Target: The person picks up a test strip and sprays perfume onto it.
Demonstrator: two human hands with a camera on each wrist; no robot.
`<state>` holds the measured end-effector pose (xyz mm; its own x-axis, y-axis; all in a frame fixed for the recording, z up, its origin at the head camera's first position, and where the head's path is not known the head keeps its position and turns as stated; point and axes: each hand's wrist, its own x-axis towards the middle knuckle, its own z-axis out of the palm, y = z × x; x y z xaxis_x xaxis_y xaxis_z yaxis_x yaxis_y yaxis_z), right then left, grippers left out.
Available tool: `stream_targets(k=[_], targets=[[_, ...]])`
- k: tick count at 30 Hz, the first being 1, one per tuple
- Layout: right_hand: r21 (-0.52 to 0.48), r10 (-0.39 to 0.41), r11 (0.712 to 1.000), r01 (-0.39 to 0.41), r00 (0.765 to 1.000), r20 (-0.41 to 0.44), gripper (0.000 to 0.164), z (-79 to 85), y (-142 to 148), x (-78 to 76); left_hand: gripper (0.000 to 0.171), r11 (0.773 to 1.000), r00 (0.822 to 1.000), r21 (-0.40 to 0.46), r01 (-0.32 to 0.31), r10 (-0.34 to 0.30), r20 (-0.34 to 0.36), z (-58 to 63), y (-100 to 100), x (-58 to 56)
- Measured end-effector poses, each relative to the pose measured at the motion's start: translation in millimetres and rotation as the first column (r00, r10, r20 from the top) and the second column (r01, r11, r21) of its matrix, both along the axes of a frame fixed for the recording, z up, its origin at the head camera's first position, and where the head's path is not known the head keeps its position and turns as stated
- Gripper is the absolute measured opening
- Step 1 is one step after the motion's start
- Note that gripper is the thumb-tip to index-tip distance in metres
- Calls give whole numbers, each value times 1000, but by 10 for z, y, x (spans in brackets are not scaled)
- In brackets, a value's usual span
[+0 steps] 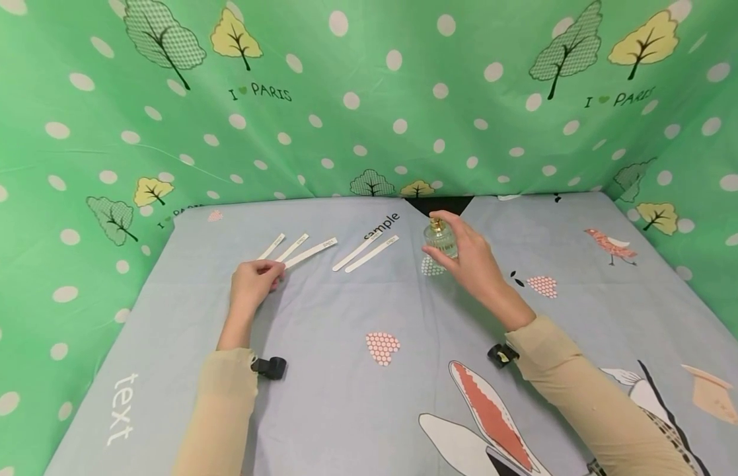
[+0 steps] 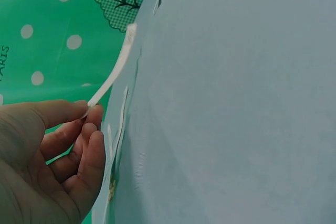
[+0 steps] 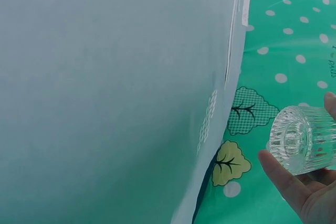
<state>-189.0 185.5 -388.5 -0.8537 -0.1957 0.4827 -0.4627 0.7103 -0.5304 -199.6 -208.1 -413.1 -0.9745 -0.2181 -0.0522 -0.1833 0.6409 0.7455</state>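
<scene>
While left fingers (image 2: 94, 156) pinch a white strip (image 2: 118, 72), right fingers (image 1: 460, 229) grip a glass bottle (image 1: 439, 240).

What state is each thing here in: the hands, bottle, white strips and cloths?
Left hand: pinching one strip.
Held strip: raised off the tablecloth, slightly curved.
Right hand: gripping the bottle.
Bottle: lifted, base showing in the right wrist view; how full, I can't tell.
Two left strips: lying down, near ends hidden.
Two middle strips: lying apart, side by side.
Tablecloth: spread, lightly creased.
Green sheet: hanging behind.
</scene>
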Motion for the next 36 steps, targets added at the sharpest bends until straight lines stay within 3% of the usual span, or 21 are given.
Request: stream_targets(k=[36], targets=[[-6, 12, 1000, -12, 1000, -11, 61, -40, -9, -5, 26, 998, 998, 43, 46, -43, -50, 156, 141, 47]])
